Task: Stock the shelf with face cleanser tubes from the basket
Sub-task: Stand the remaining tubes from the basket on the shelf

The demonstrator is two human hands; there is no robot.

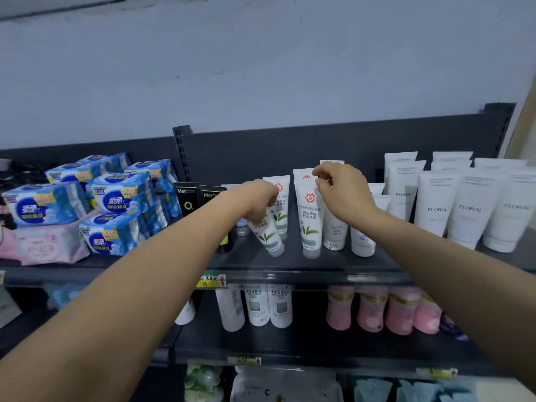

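Note:
White face cleanser tubes with a red seal and green leaves stand cap-down on the top shelf (290, 264). My left hand (259, 203) grips one tilted tube (268, 236) by its upper part, its cap resting on the shelf. A second tube (280, 210) stands just behind it. My right hand (339, 190) pinches the top edge of an upright tube (309, 219), with another one close behind. The basket is out of view.
Blue and pink pad packs (116, 198) fill the shelf's left. Black "Men" tubes (188, 201) stand left of my left hand. White FLORAL tubes (438, 207) crowd the right. Plain white tubes (336, 230) stand under my right wrist. Lower shelves hold white bottles (258, 306) and pink bottles (371, 311).

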